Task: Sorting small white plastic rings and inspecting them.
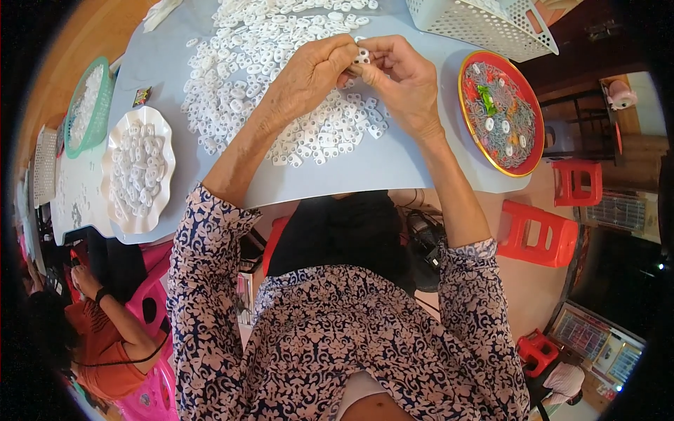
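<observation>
Above the pale blue-grey table [288, 184], both my hands come together over a spread of small white plastic pieces [232, 91]. Between them sits one small white plastic piece with dark round holes [361, 56]. My left hand [309, 77] is closed, its thumb and finger pinching this piece from the left. From the other side, the thumb and forefinger of my right hand [404, 81] grip it too, the remaining fingers curled. The loose pieces lie beneath and around my hands, many also showing holes.
At right stands a red round tray [466, 105] with small grey parts, a green wrapper and a few white pieces. A white perforated basket [484, 35] is behind it. A scalloped white dish [166, 175] of white pieces lies left, near a green basket [105, 105]. Another person [116, 344] sits lower left.
</observation>
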Demonstrator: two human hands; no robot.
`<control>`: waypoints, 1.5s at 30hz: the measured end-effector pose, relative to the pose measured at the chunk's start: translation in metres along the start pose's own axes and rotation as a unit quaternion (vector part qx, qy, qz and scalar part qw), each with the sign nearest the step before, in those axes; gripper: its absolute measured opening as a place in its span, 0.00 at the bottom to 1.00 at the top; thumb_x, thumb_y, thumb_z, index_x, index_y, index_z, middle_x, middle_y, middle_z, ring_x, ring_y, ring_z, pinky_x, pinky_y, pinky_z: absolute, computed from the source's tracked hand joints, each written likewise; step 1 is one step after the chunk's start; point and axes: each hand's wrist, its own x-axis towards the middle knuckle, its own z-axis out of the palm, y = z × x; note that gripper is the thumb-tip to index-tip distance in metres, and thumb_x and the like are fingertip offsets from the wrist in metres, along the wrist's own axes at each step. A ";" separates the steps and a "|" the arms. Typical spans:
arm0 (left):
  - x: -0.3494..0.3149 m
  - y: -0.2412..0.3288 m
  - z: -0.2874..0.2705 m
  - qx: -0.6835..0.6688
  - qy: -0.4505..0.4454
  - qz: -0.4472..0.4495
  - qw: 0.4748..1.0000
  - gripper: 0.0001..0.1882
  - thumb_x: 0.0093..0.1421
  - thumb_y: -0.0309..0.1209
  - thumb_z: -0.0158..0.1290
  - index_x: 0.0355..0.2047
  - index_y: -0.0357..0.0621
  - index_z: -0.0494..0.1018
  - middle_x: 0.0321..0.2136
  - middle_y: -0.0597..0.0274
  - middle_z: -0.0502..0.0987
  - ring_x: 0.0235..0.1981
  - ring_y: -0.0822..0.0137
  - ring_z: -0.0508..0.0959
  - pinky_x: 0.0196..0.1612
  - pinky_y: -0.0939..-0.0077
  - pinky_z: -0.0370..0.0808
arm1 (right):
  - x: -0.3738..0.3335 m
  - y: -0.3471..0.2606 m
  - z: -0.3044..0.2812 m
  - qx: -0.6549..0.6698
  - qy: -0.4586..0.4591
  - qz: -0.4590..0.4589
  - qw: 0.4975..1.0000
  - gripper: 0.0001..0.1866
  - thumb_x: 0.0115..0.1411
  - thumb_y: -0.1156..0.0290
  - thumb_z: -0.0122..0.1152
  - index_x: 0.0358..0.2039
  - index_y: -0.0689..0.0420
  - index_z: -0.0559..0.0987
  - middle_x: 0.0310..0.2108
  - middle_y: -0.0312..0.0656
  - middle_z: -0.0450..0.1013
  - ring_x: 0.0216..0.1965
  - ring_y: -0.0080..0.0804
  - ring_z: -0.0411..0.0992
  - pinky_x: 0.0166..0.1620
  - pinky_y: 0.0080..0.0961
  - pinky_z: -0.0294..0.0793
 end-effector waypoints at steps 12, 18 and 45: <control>-0.002 0.001 0.005 0.038 0.072 0.053 0.995 0.13 0.65 0.34 0.42 0.28 0.39 0.68 0.16 0.67 0.65 0.18 0.77 0.63 0.22 0.80 0.63 | 0.004 -0.007 -0.003 0.138 -0.015 0.079 0.987 0.12 0.57 0.79 0.59 0.42 0.63 0.73 0.31 0.38 0.75 0.32 0.19 0.74 0.36 0.14 0.73; -0.001 0.000 0.004 0.042 0.077 0.064 0.994 0.12 0.64 0.33 0.42 0.28 0.39 0.70 0.15 0.68 0.65 0.18 0.78 0.62 0.21 0.81 0.61 | 0.003 -0.008 -0.003 0.155 -0.008 0.084 0.984 0.12 0.56 0.79 0.59 0.42 0.62 0.74 0.31 0.37 0.75 0.32 0.18 0.73 0.36 0.13 0.73; 0.000 0.005 -0.004 -0.013 0.149 0.050 0.988 0.13 0.63 0.36 0.44 0.32 0.39 0.73 0.20 0.67 0.72 0.23 0.78 0.69 0.26 0.83 0.66 | 0.002 -0.007 -0.003 0.155 0.013 0.116 0.981 0.07 0.55 0.78 0.61 0.35 0.64 0.79 0.29 0.36 0.76 0.30 0.17 0.71 0.36 0.13 0.72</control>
